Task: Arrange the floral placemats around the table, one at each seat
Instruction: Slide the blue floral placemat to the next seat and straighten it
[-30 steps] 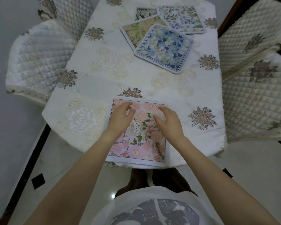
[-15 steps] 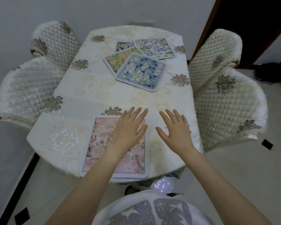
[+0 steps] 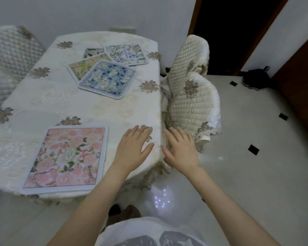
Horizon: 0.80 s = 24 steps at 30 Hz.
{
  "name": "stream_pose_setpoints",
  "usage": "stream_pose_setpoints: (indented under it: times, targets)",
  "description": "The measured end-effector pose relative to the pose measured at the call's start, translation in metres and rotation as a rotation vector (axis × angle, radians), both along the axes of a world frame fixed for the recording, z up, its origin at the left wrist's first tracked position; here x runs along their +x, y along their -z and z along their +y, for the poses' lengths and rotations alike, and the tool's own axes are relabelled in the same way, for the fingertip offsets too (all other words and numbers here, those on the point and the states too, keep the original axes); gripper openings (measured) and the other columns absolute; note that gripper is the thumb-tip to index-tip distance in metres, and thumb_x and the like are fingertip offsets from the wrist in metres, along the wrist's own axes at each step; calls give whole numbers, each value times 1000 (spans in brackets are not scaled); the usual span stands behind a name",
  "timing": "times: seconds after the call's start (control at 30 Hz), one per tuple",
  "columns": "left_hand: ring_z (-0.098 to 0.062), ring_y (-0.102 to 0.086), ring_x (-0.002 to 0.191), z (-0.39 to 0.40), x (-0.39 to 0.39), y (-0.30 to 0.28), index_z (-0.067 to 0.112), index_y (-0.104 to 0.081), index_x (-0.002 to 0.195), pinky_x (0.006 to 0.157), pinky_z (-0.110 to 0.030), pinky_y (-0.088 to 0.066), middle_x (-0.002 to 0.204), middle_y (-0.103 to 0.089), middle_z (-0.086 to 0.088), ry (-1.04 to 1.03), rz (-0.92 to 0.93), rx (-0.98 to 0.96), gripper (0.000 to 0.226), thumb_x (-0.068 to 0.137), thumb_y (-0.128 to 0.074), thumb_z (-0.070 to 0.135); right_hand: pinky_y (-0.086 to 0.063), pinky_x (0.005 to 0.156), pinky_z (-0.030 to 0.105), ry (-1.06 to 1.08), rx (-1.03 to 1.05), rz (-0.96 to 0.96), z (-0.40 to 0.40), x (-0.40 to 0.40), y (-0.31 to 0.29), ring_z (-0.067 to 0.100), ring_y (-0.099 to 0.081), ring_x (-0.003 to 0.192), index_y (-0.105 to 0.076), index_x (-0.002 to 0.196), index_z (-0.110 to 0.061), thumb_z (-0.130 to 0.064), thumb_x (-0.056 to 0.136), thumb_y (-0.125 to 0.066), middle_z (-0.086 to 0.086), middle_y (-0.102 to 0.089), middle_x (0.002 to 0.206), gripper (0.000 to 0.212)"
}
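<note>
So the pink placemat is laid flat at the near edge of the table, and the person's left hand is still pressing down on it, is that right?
Not quite. In the head view the pink placemat does lie flat at the near edge of the table, but the left hand is off it, open over the bare tablecloth to its right. The right hand is open too, past the table's edge.

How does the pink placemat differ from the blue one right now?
The pink placemat lies alone at the near edge, squared to it; the blue placemat sits turned at an angle farther back. Pink overlaps nothing; blue lies atop a yellow-green placemat. Both are floral, lie flat, and neither hand touches them.
</note>
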<state>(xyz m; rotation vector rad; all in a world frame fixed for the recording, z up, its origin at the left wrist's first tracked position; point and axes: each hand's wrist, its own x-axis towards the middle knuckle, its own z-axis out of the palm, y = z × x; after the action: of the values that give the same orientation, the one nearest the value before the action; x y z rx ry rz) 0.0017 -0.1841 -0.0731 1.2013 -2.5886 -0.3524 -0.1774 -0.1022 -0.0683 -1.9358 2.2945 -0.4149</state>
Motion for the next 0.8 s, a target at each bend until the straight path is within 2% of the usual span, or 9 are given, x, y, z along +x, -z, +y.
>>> stream_pose_setpoints:
  times: [0.17,0.33,0.47,0.67,0.8]
  targets:
    - [-24,-28,140,4,-35,-15,28,-33,144,116,-40,-20,148,-40,-1,-38,39,-8,55,93,-32,50,-25,114,50,-37,-41,10,0,-39,-17,27,-27,142,-34,145,-24,-51,94,-35,2,-40,150,57]
    - [-25,-28,140,-7,-52,-15,27,-32,144,116,-39,-19,148,-40,-3,-79,1,-2,54,95,-38,47,-23,115,49,-92,-58,2,-23,-61,-23,28,-29,141,-35,144,-22,-49,95,-35,6,-41,149,56]
    - [-23,-27,140,-27,-68,-10,27,-31,144,116,-38,-19,149,-39,-2,-136,-6,10,57,92,-29,52,-20,117,48,-159,-20,-21,-56,-79,-19,27,-23,144,-32,146,-24,-50,96,-35,3,-37,152,56]
    - [-26,-31,139,-79,-103,13,25,-34,143,114,-43,-25,146,-42,-4,-258,50,-2,57,93,-29,52,-19,116,46,-275,8,10,-125,-115,-10,24,-21,144,-29,146,-26,-51,97,-32,1,-37,151,55]
    - [-24,-28,140,-105,-129,23,28,-30,145,115,-43,-24,148,-40,-2,-317,62,38,57,94,-27,53,-17,116,46,-331,65,19,-160,-139,-8,22,-18,145,-25,148,-27,-51,97,-30,0,-32,154,56]
